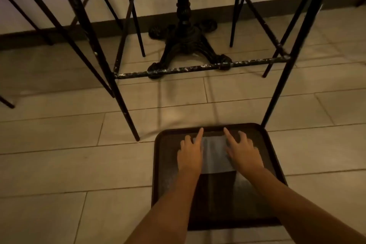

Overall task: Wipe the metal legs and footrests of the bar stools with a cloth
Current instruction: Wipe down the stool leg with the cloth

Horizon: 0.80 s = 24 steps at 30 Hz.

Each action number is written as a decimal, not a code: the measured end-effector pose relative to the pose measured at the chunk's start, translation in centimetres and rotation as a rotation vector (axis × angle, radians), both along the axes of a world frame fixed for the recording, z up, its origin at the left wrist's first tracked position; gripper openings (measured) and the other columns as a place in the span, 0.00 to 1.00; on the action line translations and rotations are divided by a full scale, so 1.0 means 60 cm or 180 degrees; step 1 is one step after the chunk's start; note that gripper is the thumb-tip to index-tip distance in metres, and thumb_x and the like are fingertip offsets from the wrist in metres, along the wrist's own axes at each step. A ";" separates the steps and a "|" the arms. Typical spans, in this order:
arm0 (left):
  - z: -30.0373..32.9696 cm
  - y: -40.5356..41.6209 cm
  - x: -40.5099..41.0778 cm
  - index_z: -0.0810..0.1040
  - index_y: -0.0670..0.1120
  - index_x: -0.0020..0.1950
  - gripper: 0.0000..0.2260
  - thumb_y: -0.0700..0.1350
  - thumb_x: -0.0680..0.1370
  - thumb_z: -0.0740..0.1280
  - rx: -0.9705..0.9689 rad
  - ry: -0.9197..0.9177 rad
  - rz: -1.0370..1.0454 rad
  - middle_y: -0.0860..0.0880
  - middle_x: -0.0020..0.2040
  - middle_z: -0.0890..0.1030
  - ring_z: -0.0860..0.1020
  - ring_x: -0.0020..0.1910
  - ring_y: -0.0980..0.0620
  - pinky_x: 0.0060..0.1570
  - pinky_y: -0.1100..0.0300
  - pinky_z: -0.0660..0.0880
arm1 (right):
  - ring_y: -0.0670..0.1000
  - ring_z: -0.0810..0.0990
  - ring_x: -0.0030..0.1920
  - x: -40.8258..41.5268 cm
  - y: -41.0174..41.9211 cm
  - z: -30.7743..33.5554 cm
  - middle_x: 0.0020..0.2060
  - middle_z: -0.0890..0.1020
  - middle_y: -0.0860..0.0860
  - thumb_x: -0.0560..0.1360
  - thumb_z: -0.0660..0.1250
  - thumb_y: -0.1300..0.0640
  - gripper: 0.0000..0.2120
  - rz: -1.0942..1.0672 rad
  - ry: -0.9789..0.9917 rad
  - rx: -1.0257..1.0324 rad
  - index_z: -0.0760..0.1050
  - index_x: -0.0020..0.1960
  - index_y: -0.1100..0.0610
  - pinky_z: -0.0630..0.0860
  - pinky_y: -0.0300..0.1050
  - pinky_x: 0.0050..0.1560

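Down on the floor, we have both hands flat on a pale cloth (214,153) with fingers straight and spread, nothing pinched or curled around. Our left hand (190,153) presses the cloth's left edge, index finger reaching to the tray's far rim; our right hand (244,153) covers the right edge, its index finger angled up and inward the same way. The cloth lies as a folded rectangle, its long axis running away from us toward the stools, near edge squared off between our wrists. It rests in the far half of a dark brown tray (158,164) sitting on the tiled floor (59,164).

Just beyond the tray stands a bar stool with thin black metal legs: one front leg (126,109) comes down left of the tray, the other (277,93) ends right at the tray's far right corner. Between them runs a footrest bar (198,68), its black paint chipped and speckled pale. Behind it rises an ornate cast-iron table base (186,45), with more stool legs to either side near the wall.
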<state>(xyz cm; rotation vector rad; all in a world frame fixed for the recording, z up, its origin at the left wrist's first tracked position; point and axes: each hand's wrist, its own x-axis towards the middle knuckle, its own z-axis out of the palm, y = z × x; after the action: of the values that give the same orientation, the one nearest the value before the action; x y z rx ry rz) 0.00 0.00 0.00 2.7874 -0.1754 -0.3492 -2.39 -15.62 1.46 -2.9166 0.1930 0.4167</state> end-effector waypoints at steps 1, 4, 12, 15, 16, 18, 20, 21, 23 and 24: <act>-0.001 -0.005 -0.001 0.45 0.59 0.74 0.28 0.46 0.80 0.57 0.0013 0.0115 0.0011 0.43 0.67 0.64 0.66 0.62 0.46 0.54 0.53 0.74 | 0.59 0.63 0.67 0.001 0.001 -0.003 0.72 0.55 0.59 0.80 0.54 0.46 0.29 0.0018 0.0077 -0.0032 0.41 0.75 0.43 0.69 0.52 0.59; -0.023 -0.017 0.002 0.44 0.61 0.74 0.28 0.48 0.81 0.57 -0.0037 0.0258 0.0099 0.43 0.67 0.64 0.66 0.62 0.45 0.53 0.52 0.74 | 0.59 0.65 0.65 0.005 0.002 -0.028 0.71 0.55 0.59 0.80 0.54 0.47 0.29 0.0071 0.0095 -0.0069 0.42 0.75 0.42 0.70 0.52 0.57; -0.070 -0.033 0.018 0.44 0.59 0.74 0.32 0.48 0.79 0.62 -0.0163 0.0573 0.0373 0.42 0.66 0.63 0.65 0.63 0.44 0.55 0.51 0.73 | 0.57 0.65 0.63 0.022 0.013 -0.077 0.70 0.56 0.58 0.79 0.58 0.48 0.32 -0.0015 0.0310 0.0079 0.42 0.74 0.40 0.71 0.50 0.56; -0.085 -0.038 0.017 0.45 0.55 0.75 0.32 0.47 0.78 0.62 -0.0119 0.0559 0.0479 0.42 0.67 0.62 0.64 0.64 0.45 0.57 0.51 0.72 | 0.56 0.65 0.61 0.020 0.016 -0.088 0.66 0.59 0.58 0.78 0.59 0.49 0.33 -0.0015 0.0385 -0.0004 0.41 0.75 0.42 0.71 0.49 0.55; -0.089 -0.040 0.016 0.45 0.53 0.75 0.32 0.46 0.79 0.61 -0.0179 0.0572 0.0521 0.42 0.66 0.63 0.64 0.64 0.45 0.56 0.52 0.72 | 0.56 0.66 0.60 0.020 0.017 -0.092 0.65 0.59 0.58 0.78 0.59 0.49 0.34 -0.0042 0.0368 0.0016 0.41 0.75 0.43 0.72 0.48 0.54; -0.094 -0.045 0.017 0.45 0.51 0.76 0.30 0.43 0.79 0.59 -0.0298 0.0603 0.0520 0.42 0.67 0.64 0.65 0.65 0.45 0.57 0.52 0.71 | 0.56 0.66 0.60 0.020 0.022 -0.098 0.64 0.61 0.59 0.79 0.59 0.52 0.34 -0.0094 0.0374 0.0079 0.41 0.75 0.45 0.72 0.48 0.54; -0.093 -0.047 0.020 0.45 0.52 0.76 0.29 0.42 0.80 0.58 -0.0492 0.0688 0.0514 0.42 0.67 0.64 0.68 0.64 0.44 0.59 0.50 0.71 | 0.57 0.66 0.62 0.023 0.028 -0.100 0.64 0.63 0.59 0.79 0.58 0.56 0.35 -0.0207 0.0357 0.0124 0.38 0.75 0.48 0.71 0.48 0.56; -0.092 -0.047 0.023 0.45 0.53 0.76 0.29 0.41 0.80 0.57 -0.0647 0.0731 0.0533 0.42 0.68 0.63 0.70 0.63 0.44 0.60 0.49 0.71 | 0.57 0.65 0.63 0.026 0.028 -0.104 0.64 0.64 0.59 0.79 0.58 0.58 0.35 -0.0266 0.0318 0.0229 0.37 0.75 0.49 0.70 0.48 0.58; -0.085 -0.044 0.027 0.49 0.55 0.75 0.27 0.40 0.80 0.56 -0.0987 0.0798 0.0494 0.42 0.70 0.61 0.70 0.63 0.43 0.62 0.48 0.70 | 0.57 0.66 0.63 0.031 0.028 -0.104 0.64 0.65 0.59 0.79 0.59 0.56 0.34 -0.0340 0.0345 0.0522 0.42 0.76 0.51 0.70 0.48 0.59; -0.080 -0.042 0.030 0.54 0.54 0.75 0.24 0.41 0.81 0.56 -0.1205 0.0774 0.0512 0.43 0.70 0.62 0.70 0.63 0.44 0.62 0.48 0.70 | 0.57 0.68 0.62 0.032 0.028 -0.100 0.63 0.66 0.59 0.79 0.60 0.53 0.30 -0.0301 0.0310 0.0672 0.48 0.75 0.53 0.70 0.48 0.56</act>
<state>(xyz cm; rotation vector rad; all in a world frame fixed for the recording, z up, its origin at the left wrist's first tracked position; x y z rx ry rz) 1.80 -2.51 -4.80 2.3450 0.0379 -0.5473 -0.50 -13.95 -4.55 -2.6711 0.2815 0.5296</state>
